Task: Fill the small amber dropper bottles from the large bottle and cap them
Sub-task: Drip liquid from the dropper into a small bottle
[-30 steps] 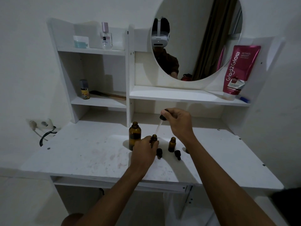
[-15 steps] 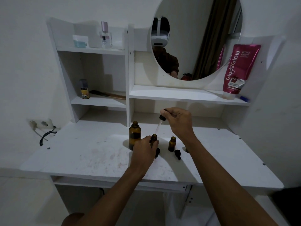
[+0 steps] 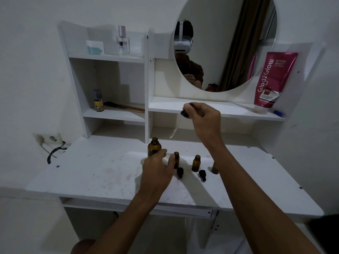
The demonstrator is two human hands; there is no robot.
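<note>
Dropper (image 3: 184, 114) pinched by its bulb in right hand (image 3: 205, 123) above counter (image 3: 91, 173), left hand (image 3: 157, 167) grip spread between large bottle (image 3: 154, 148) and small amber bottle (image 3: 176, 159), likely refill step, next dip pipette into large bottle neck; white scuffed vanity, round mirror (image 3: 238, 33).

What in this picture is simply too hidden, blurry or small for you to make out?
- Third small bottle, head view: mostly behind the right forearm, so whether it is open or capped is unclear.
- Dropper in the right hand: its glass tube is motion-blurred; any liquid inside cannot be seen.
- Large bottle: its lower part is behind the left hand, and the dark glass hides the fill level.
- Small print on the pink tube: too small.
</note>
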